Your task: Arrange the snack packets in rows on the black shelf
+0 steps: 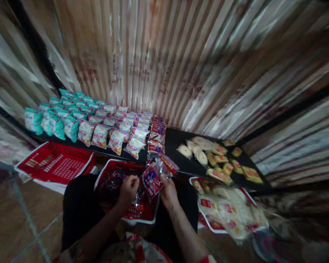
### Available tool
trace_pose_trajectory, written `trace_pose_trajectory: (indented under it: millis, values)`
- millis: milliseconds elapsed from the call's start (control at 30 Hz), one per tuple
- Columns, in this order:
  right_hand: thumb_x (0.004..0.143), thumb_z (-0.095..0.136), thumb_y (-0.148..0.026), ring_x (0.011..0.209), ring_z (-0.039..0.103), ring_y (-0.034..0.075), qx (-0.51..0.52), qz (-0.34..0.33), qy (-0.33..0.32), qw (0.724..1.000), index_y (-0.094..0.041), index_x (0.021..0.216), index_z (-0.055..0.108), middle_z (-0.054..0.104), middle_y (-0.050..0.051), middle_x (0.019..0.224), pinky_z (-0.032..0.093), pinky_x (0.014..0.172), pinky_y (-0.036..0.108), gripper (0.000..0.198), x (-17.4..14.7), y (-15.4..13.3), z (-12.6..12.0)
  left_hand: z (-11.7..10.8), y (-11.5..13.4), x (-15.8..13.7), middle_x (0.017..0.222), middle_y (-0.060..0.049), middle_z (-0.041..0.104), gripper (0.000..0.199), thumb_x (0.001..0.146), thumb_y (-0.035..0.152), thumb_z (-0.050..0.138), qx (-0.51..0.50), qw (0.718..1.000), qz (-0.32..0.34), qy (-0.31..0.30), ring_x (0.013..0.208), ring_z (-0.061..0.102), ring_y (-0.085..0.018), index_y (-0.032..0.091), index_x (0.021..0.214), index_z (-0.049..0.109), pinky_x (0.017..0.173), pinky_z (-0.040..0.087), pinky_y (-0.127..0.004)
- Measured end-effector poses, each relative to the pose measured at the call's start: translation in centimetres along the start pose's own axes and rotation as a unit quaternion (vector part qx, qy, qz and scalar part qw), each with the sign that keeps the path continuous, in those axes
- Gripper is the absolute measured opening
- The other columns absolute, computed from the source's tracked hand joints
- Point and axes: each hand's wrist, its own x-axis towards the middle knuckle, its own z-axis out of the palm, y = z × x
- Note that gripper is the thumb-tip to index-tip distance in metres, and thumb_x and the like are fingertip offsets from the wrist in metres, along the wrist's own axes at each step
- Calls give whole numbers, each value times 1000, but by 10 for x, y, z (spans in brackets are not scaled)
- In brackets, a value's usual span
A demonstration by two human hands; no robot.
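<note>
In the head view my right hand point(168, 191) grips dark red snack packets point(151, 181) fanned out, with the thumb on top. My left hand point(129, 188) is curled closed just left of those packets; whatever its fingers hold, if anything, is hidden. Both hands are above a red basket point(155, 215) with a white rim, set between my knees. Inside it lie more dark, shiny wrapped packets point(112, 182). Beyond my hands, a row of similar red packets point(157, 133) runs back along a black shelf point(174, 146).
White chip bags point(116, 140) and teal bags point(56, 124) stand in rows at the left. Round pale packs point(200, 155) and small yellow packs point(227, 168) lie to the right. A red basket point(68, 160) is at left; another basket point(218, 230) holds pale packages. Corrugated sheeting point(159, 54) rises behind.
</note>
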Motion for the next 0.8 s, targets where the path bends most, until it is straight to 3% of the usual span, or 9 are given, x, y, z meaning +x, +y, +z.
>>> trace_pose_trajectory:
  millis: [133,233,300,367,433,533,633,733,800]
  values:
    - [49,84,-26,66,64,13,-38,1,-46,998,-19,72,66,70,-2,72,52,69,26,30,6,-2,3,8,-8,-19,68,-2,62,19,75,33,52,-168,963,-184,-104,59,58,-14,15,75,58,60,45,-26]
    - [54,82,-29,75,65,16,-82,-26,-77,993,-21,78,68,71,-1,79,51,79,31,28,6,-2,2,13,-6,-29,81,-8,65,31,82,39,46,-326,895,-271,-140,67,63,-16,11,87,58,66,48,-28]
    - [61,78,-34,91,64,19,-140,-62,-120,981,-25,89,70,71,2,95,46,90,37,31,3,-4,-3,14,0,-31,89,-11,66,40,86,45,41,-413,846,-305,-145,77,65,-19,10,97,57,76,49,-33]
    - [66,74,-36,109,57,23,-235,-112,-194,946,-27,97,70,64,5,116,39,99,42,33,-1,-7,-10,15,10,-30,94,-12,66,45,87,49,38,-484,804,-306,-160,84,65,-21,12,105,55,82,49,-37]
    - [69,72,-37,125,43,26,-348,-175,-266,882,-29,96,71,54,6,130,30,106,46,28,-6,-10,-20,15,21,-25,96,-10,67,46,88,49,37,-524,784,-277,-185,88,65,-22,13,110,55,85,48,-39]
    - [77,64,-33,137,22,26,-474,-269,-305,781,-32,96,71,45,3,139,19,110,50,20,-13,-12,-34,15,39,-20,96,-11,68,46,87,46,42,-501,801,-243,-219,87,65,-23,11,112,58,81,51,-38]
    - [86,50,-25,139,15,23,-524,-304,-326,726,-33,114,62,35,1,146,17,111,50,32,-17,-16,-44,20,51,-19,97,-8,69,42,86,40,47,-443,843,-226,-207,87,66,-22,14,116,58,78,53,-35]
    - [86,44,-19,138,20,20,-503,-263,-370,736,-32,127,51,29,2,148,17,113,47,44,-18,-27,-47,31,58,-23,107,-6,67,41,87,36,46,-417,864,-209,-188,98,63,-22,19,123,53,85,51,-34]
    - [83,49,-20,137,25,20,-436,-201,-387,787,-31,132,45,31,2,147,18,113,45,50,-17,-35,-46,41,61,-28,121,-5,60,45,87,39,43,-401,878,-191,-180,114,55,-23,21,128,49,95,45,-37]
